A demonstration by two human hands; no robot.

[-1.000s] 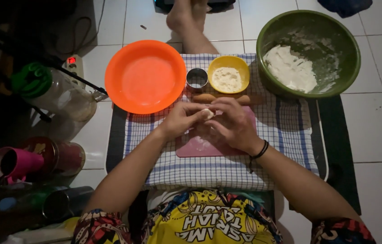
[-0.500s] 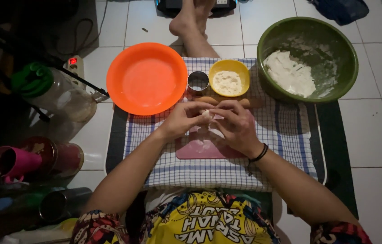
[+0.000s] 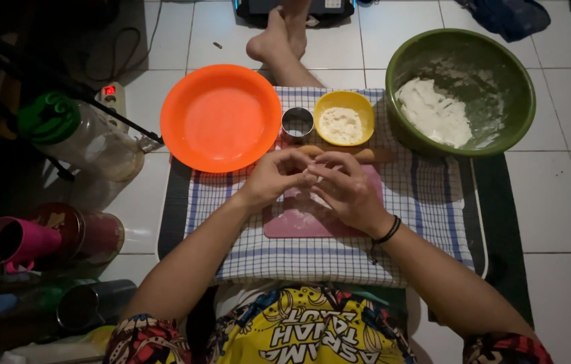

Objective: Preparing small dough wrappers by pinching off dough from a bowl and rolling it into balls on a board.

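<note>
Left hand [image 3: 275,176] and right hand [image 3: 345,190] meet fingertip to fingertip, pinched narrow on a small dough piece [image 3: 309,176] just above the pink board [image 3: 299,221]. Our risks: over-pinching tears it; a slip drops it; elbows nudge the orange plate [image 3: 220,118].

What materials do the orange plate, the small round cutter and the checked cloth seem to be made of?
Orange plate: probably plastic; uniform bright colour, smooth with a soft sheen.
Small round cutter: likely metal; grey, reflective thin wall.
Checked cloth: woven fabric, matte; blue grid lines, lies soft and flat over the board.
</note>
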